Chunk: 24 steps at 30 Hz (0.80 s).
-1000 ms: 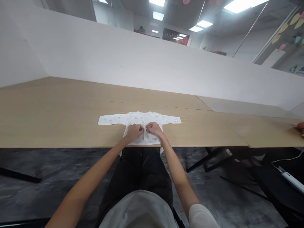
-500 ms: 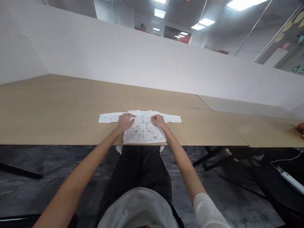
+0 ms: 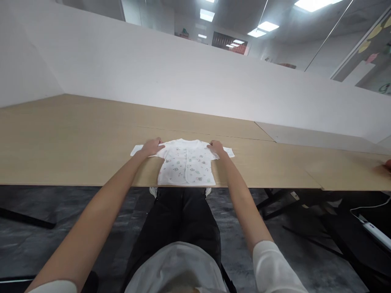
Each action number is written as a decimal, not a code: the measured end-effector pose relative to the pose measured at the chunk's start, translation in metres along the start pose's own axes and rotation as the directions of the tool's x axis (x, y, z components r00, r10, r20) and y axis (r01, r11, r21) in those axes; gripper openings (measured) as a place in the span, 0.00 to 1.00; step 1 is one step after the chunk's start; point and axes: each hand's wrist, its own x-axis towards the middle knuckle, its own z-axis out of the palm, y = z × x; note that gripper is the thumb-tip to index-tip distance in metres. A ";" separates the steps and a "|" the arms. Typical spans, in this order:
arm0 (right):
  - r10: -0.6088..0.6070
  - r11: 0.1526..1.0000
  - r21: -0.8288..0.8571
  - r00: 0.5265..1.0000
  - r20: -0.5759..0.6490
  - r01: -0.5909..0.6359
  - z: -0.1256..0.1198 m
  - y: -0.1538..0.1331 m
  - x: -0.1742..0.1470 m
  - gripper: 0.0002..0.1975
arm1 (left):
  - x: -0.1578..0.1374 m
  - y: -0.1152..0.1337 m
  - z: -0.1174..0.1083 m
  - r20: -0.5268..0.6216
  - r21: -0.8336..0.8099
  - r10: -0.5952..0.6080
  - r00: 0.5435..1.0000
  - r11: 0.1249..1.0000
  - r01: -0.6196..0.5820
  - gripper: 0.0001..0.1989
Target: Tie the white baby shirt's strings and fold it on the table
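A small white baby shirt point(image 3: 187, 165) with a scattered print lies front side up on the table. It has long sleeves and a front placket, and its hem lies along the near table edge. My left hand point(image 3: 153, 147) grips the left sleeve near the shoulder, thumb towards the body of the shirt. On the other side, my right hand point(image 3: 216, 147) has its fingers closed on the right sleeve close to the shoulder. Both cuffs show beyond my hands. The cloth under my fingers is hidden.
The wooden table point(image 3: 76, 142) runs wide to both sides, with a white partition point(image 3: 195, 81) and glass behind it. At the far right edge part of another person's hand point(image 3: 387, 164) shows. A white power strip point(image 3: 377, 234) lies low on the right.
Both hands have moved outward from the shirt's chest to its sleeves. The sleeves have shifted and now bend slightly downward at the ends.
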 end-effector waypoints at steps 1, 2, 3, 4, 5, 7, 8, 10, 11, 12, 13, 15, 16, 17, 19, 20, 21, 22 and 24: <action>-0.006 1.000 0.012 1.000 -0.005 0.006 -0.009 0.003 0.002 0.09 | 0.001 0.001 -0.009 0.000 0.001 0.000 1.000 1.000 0.000 0.19; -0.019 1.000 0.008 1.000 -0.019 0.019 -0.018 0.005 0.005 0.09 | 0.003 0.003 -0.019 -0.019 0.011 -0.009 1.000 1.000 0.009 0.19; -0.036 0.999 -0.013 0.998 -0.044 0.035 -0.029 0.005 0.009 0.10 | 0.005 0.006 -0.031 -0.062 0.024 -0.026 0.998 0.999 0.028 0.20; -0.049 0.998 -0.047 0.995 -0.081 0.045 -0.041 0.004 0.013 0.11 | 0.007 0.010 -0.043 -0.122 0.036 -0.059 0.991 0.997 0.063 0.22; -0.054 0.995 -0.086 0.991 -0.125 0.044 -0.053 0.002 0.016 0.12 | 0.009 0.015 -0.057 -0.200 0.035 -0.074 0.977 0.996 0.083 0.23; -0.040 0.989 -0.148 0.971 -0.236 0.004 -0.077 -0.006 0.023 0.15 | 0.012 0.025 -0.082 -0.363 0.021 -0.109 0.925 0.992 0.126 0.26; -0.033 0.985 -0.169 0.952 -0.305 -0.020 -0.087 -0.010 0.024 0.16 | 0.013 0.028 -0.093 -0.426 0.033 -0.077 0.901 0.994 0.101 0.26; -0.033 0.980 -0.190 0.891 -0.453 -0.060 -0.101 -0.017 0.023 0.19 | 0.009 0.030 -0.107 -0.505 0.097 0.046 0.862 0.995 0.003 0.27; -0.041 0.979 -0.193 0.853 -0.520 -0.071 -0.104 -0.019 0.019 0.20 | 0.005 0.028 -0.110 -0.515 0.133 0.118 0.849 0.990 -0.057 0.28; -0.052 0.977 -0.197 0.817 -0.575 -0.076 -0.104 -0.019 0.014 0.22 | -0.001 0.025 -0.109 -0.508 0.159 0.174 0.844 0.981 -0.107 0.28; -0.070 0.976 -0.204 0.789 -0.611 -0.072 -0.102 -0.018 0.007 0.23 | -0.009 0.020 -0.105 -0.488 0.173 0.211 0.847 0.974 -0.144 0.28; -0.131 0.970 -0.242 0.770 -0.624 -0.031 -0.090 -0.010 -0.012 0.24 | -0.030 0.007 -0.090 -0.442 0.171 0.244 0.863 0.968 -0.186 0.26; -0.180 0.961 -0.275 0.781 -0.599 0.011 -0.081 -0.004 -0.022 0.24 | -0.041 -0.001 -0.080 -0.421 0.166 0.257 0.870 0.965 -0.205 0.24; -0.236 0.948 -0.311 0.799 -0.553 0.064 -0.071 0.003 -0.034 0.23 | -0.052 -0.008 -0.068 -0.402 0.165 0.279 0.872 0.959 -0.231 0.23; -0.361 0.903 -0.380 0.838 -0.411 0.202 -0.050 0.019 -0.058 0.21 | -0.072 -0.022 -0.046 -0.343 0.165 0.338 0.877 0.940 -0.298 0.20; -0.406 0.878 -0.399 0.853 -0.327 0.265 -0.040 0.026 -0.069 0.20 | -0.081 -0.028 -0.036 -0.306 0.176 0.371 0.877 0.927 -0.331 0.19; -0.442 0.853 -0.411 0.863 -0.244 0.321 -0.031 0.033 -0.080 0.19 | -0.087 -0.034 -0.028 -0.268 0.186 0.401 0.876 0.913 -0.362 0.18; -0.473 0.829 -0.416 0.865 -0.168 0.373 -0.023 0.039 -0.090 0.18 | -0.093 -0.038 -0.021 -0.237 0.191 0.423 0.875 0.903 -0.385 0.16; -0.516 0.787 -0.422 0.855 -0.050 0.450 -0.012 0.048 -0.107 0.17 | -0.099 -0.044 -0.012 -0.201 0.197 0.445 0.873 0.891 -0.409 0.12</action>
